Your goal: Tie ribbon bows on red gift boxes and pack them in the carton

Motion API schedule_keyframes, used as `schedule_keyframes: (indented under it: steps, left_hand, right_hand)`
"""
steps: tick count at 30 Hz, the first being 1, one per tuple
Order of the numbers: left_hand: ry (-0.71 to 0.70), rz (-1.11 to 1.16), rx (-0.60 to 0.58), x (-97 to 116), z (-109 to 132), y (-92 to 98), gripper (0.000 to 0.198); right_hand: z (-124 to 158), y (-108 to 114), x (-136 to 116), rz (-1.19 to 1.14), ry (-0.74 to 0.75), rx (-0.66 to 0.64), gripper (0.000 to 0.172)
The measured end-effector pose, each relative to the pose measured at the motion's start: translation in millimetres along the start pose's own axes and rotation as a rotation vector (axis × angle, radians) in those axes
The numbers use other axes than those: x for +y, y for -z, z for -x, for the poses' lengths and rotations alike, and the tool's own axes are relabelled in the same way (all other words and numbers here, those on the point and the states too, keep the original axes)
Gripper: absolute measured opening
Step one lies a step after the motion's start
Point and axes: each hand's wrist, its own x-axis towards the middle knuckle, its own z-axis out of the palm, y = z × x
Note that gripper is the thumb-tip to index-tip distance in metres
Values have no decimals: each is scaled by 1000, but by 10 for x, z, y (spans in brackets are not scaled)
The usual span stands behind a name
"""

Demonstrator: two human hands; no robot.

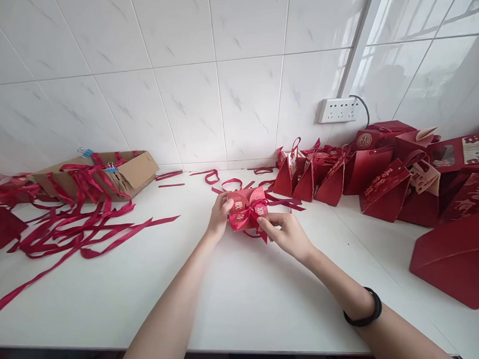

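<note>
A small red gift box (237, 204) with gold printed characters is held up over the middle of the white table. Around it runs a dark pink ribbon (247, 216), tied in a bow on the side facing me. My left hand (219, 212) grips the box's left edge, thumb on the front. At the bow's lower right, my right hand (286, 231) pinches the ribbon between thumb and fingers. Part of the bow is hidden by those fingers. Loose ribbon lengths lie on the table just behind the box.
To the left, a cardboard box (140, 171) with binder clips spills long ribbons (81, 230) across the white table (229, 298). Several red gift boxes (331, 180) crowd the right side, one large (460, 259) near the front. A power strip (338, 110) is on the tiled wall.
</note>
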Motion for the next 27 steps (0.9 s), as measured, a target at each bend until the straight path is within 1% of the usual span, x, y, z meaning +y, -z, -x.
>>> schedule_keyframes:
  steps: [4, 7, 12, 17, 20, 22, 23, 24, 26, 27]
  left_hand:
    - [27, 1, -44, 12, 22, 34, 39]
    - [69, 25, -76, 16, 32, 45, 42]
    - [92, 24, -73, 16, 15, 48, 50]
    - [119, 35, -87, -15, -10, 38, 52]
    - [147, 47, -91, -10, -11, 39, 55]
    - [166, 37, -89, 30, 2, 62, 55]
    - [187, 19, -105, 63, 14, 82, 54]
    - [214, -8, -142, 102, 29, 105, 54]
    - [249, -90, -272, 193, 68, 155, 53]
    - [207, -138, -304, 239, 88, 176, 50]
  right_hand:
    - [-13, 45, -1, -130, -67, -77, 41]
    - [-24, 80, -3, -236, -81, -121, 40]
    - [-24, 143, -30, -327, -69, -115, 38]
    - [-5, 289, -54, -451, -22, -48, 32]
    - [-3, 427, -83, -641, -2, 28, 31]
    - [-7, 537, -100, -798, 31, 120, 39]
    - [-11, 594, -100, -872, 54, 193, 44]
    - [-16, 651, -91, -934, 76, 279, 46]
    - [-31, 754, -45, -1023, 101, 449, 44]
    - [-41, 798, -8, -1053, 93, 512, 40]
